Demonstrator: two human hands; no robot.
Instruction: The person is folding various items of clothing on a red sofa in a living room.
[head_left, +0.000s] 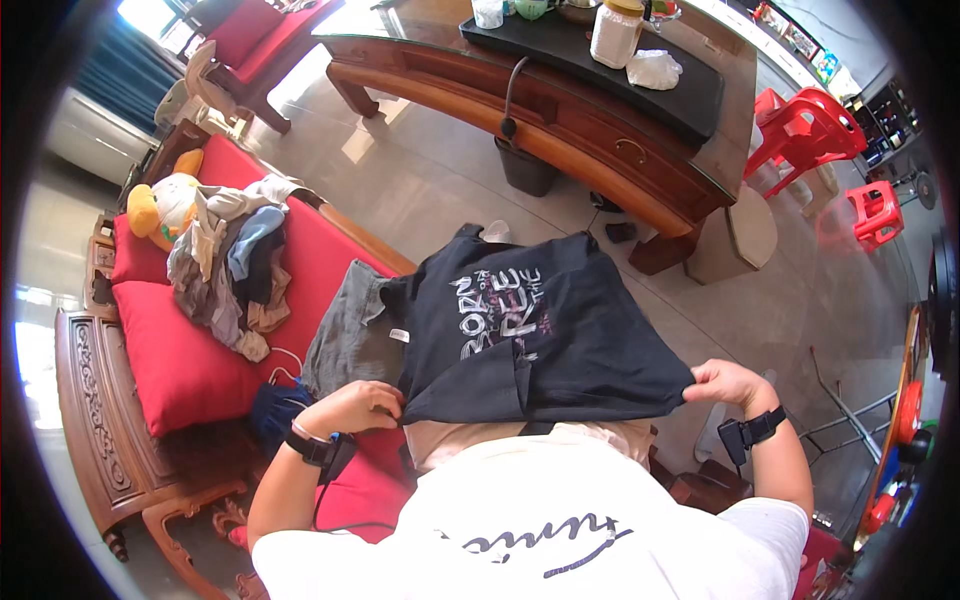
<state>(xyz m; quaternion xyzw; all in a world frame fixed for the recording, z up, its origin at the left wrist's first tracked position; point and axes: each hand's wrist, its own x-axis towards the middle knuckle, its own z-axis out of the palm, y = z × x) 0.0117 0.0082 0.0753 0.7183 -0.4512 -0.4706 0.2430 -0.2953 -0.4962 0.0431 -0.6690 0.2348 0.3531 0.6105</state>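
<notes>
A black T-shirt (577, 330) with large printed lettering lies spread over my lap. One sleeve is folded inward across its front. At the shirt's near left corner, the fingers of my left hand (360, 409) pinch the cloth. My right hand (724, 382) grips the opposite corner on the right and holds that edge taut. Just left of the black shirt a folded grey garment (352, 330) rests on the red seat, partly under the shirt. A small white tag (399, 335) shows beside it.
A pile of clothes (232, 255) and a plush toy (169, 202) lie on the red-cushioned wooden sofa (322, 240) to the left. Ahead stands a wooden table (450, 67) with a black tray (585, 45); a dark bin (529, 169) is beneath. Red plastic stools (817, 127) stand right.
</notes>
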